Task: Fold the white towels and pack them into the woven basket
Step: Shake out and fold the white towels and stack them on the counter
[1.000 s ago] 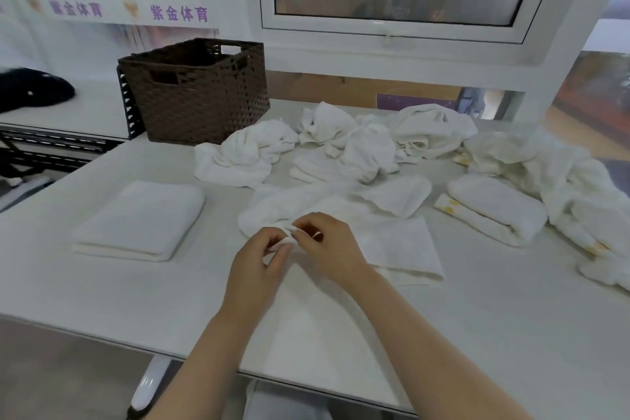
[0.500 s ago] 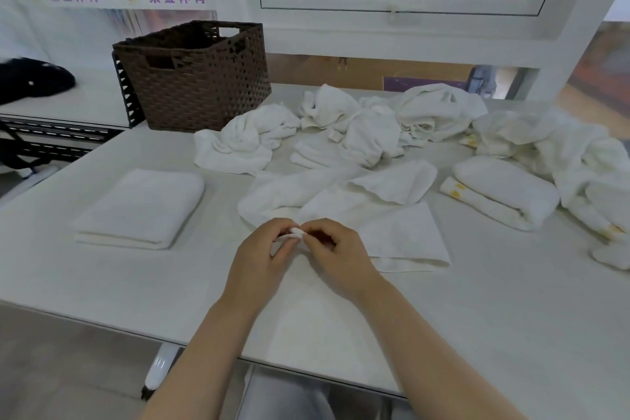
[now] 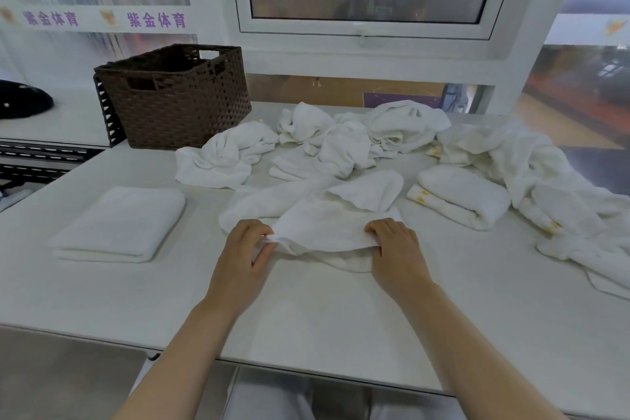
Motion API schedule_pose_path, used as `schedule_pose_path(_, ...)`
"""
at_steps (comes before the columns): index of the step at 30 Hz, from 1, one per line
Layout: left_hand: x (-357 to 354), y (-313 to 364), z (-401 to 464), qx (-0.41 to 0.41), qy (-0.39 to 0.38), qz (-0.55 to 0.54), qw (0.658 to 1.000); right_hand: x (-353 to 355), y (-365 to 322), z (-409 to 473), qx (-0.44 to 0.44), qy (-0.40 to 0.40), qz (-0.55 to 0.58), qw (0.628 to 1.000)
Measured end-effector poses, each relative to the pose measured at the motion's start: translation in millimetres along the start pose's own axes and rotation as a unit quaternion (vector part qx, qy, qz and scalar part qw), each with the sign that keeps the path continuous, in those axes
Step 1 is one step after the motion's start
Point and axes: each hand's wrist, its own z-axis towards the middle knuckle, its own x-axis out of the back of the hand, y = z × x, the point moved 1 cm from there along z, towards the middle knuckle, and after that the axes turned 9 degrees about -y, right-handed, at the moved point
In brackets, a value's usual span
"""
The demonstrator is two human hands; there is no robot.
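Observation:
A white towel [image 3: 320, 225] lies stretched in front of me on the white table [image 3: 306, 310]. My left hand [image 3: 243, 257] pinches its near left corner. My right hand [image 3: 397, 245] grips its near right edge. The towel's far part is still rumpled. A folded white towel [image 3: 119, 223] lies flat at the left. Another folded towel [image 3: 460, 194] with yellow marks rests at the right. The dark brown woven basket [image 3: 177, 95] stands at the far left of the table; I see nothing inside it from here.
Several crumpled white towels [image 3: 341, 140] are heaped across the far middle, and more [image 3: 562, 187] spill along the right side. A window and wall stand behind the table. A black object [image 3: 20, 102] lies on a shelf at the far left.
My hands were together on one corner of the towel. They have moved apart along its near edge, the right hand sliding right, and the edge is now pulled taut between them.

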Motion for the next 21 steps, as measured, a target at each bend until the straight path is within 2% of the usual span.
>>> schedule_pose_path(4, 3.8, 6.5, 1.4, 0.029, 0.019, -0.037, 0.999, 27.7, 37.2, -9.0, -0.069, -0.035, -0.027, 0.997)
schedule_pose_path(8, 11.1, 12.4, 8.3, -0.009, 0.000, 0.008, 1.000, 48.9, 60.3, -20.1, -0.130, -0.079, 0.060, 0.987)
schedule_pose_path(11, 25.3, 28.8, 28.3, -0.020, 0.004, 0.013, 1.000, 71.5, 61.4, -13.7, -0.164, -0.056, 0.137, 0.975)
schedule_pose_path(15, 59.5, 55.3, 62.4, -0.043, 0.045, -0.002, 0.998, 120.5, 53.4, 3.2, -0.119, 0.000, 0.130, 0.984)
schedule_pose_path(18, 84.9, 69.8, 82.9, -0.059, 0.064, 0.010, 0.996, 158.4, 45.3, 11.7, -0.096, 0.021, 0.095, 0.991)
schedule_pose_path(21, 109.0, 89.0, 97.4, -0.047, 0.067, 0.007, 0.997, 192.3, 33.7, 19.9, -0.066, 0.029, 0.107, 0.992)
